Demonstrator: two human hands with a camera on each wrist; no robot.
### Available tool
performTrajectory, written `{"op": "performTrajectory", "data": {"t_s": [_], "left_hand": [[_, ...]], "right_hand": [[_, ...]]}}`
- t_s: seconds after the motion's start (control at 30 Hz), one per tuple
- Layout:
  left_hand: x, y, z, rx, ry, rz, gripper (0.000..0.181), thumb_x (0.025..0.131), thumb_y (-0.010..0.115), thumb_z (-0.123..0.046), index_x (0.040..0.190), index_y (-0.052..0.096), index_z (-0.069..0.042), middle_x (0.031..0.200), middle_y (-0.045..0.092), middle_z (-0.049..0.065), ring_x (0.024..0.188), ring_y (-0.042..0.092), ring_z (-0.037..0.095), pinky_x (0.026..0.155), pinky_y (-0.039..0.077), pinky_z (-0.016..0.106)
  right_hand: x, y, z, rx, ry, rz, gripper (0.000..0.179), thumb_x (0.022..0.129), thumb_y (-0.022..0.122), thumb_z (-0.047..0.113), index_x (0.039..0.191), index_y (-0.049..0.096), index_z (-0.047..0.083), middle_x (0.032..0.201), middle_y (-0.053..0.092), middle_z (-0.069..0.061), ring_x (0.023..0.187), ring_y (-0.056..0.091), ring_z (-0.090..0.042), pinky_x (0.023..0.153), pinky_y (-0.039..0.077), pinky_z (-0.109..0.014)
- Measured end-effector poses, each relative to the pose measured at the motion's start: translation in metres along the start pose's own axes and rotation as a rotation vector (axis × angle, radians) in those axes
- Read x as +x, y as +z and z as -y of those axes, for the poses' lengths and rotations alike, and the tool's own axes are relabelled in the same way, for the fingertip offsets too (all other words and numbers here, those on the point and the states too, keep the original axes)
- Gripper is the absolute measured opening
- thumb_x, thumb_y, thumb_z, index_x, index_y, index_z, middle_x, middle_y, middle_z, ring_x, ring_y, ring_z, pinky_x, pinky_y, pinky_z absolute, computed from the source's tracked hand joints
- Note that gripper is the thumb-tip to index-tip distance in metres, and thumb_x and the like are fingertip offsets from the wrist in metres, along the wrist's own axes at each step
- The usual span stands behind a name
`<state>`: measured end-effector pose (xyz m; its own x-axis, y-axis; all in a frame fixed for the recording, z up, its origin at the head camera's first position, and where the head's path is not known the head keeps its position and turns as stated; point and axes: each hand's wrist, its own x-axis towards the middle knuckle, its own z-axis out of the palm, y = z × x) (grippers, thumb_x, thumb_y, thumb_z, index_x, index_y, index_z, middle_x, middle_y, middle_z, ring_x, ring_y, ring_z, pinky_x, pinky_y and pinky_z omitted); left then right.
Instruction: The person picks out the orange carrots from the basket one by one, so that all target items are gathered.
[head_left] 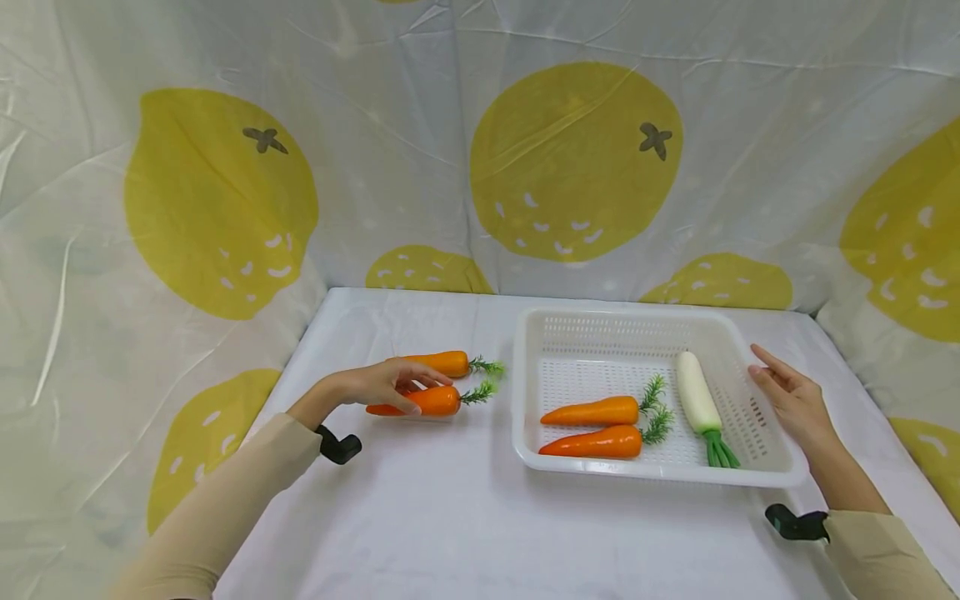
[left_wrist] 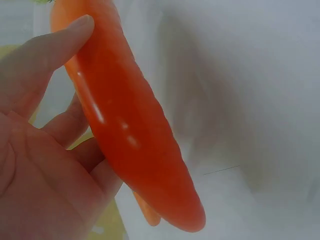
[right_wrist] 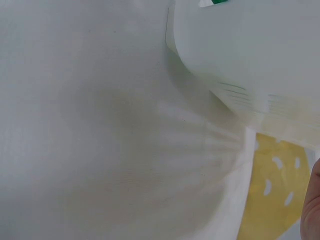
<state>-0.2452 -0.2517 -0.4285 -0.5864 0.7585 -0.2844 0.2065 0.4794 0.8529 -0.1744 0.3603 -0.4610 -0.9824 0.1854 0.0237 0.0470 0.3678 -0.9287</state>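
My left hand (head_left: 386, 385) holds an orange carrot (head_left: 438, 402) with a green leafy top, thumb on the near side and fingers behind it. Close up in the left wrist view, the same carrot (left_wrist: 130, 120) slants down to its blunt tip. Just behind it lies a second carrot (head_left: 447, 363), partly covered by the hand. At the right rim of a white plastic basket (head_left: 630, 469), my right hand (head_left: 798, 404) rests with its fingers fairly straight. Only a bit of that hand (right_wrist: 311, 205) enters the right wrist view.
Inside the basket, two carrots (head_left: 600, 411) lie side by side at the left. A white radish (head_left: 697, 393) with green stalks lies at the right. White cloth covers the table (head_left: 450, 525); a lemon-print curtain (head_left: 390, 167) hangs behind and at the sides.
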Motion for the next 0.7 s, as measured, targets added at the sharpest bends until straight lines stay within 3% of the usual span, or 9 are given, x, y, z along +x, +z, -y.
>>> {"op": "performTrajectory", "data": {"t_s": [0.43, 0.7], "left_hand": [[0.014, 0.004, 0.012, -0.004, 0.032, 0.014, 0.053, 0.090, 0.072, -0.001, 0.140, 0.056, -0.004, 0.140, 0.055, 0.011, 0.131, 0.045, 0.034, 0.112, 0.033, 0.052], [0.021, 0.005, 0.016, 0.025, 0.004, 0.012, 0.053, 0.090, 0.071, 0.001, 0.140, 0.055, -0.003, 0.141, 0.054, 0.013, 0.130, 0.047, 0.036, 0.110, 0.036, 0.051]], "right_hand": [[0.000, -0.001, -0.001, 0.006, 0.006, 0.003, 0.057, 0.102, 0.059, 0.028, 0.153, 0.039, 0.015, 0.087, 0.058, 0.027, 0.077, 0.052, 0.007, 0.063, 0.046, -0.009], [0.001, -0.001, -0.002, 0.007, 0.004, 0.001, 0.055, 0.102, 0.059, 0.027, 0.153, 0.040, 0.016, 0.087, 0.059, 0.027, 0.077, 0.052, 0.006, 0.063, 0.045, -0.009]]}}
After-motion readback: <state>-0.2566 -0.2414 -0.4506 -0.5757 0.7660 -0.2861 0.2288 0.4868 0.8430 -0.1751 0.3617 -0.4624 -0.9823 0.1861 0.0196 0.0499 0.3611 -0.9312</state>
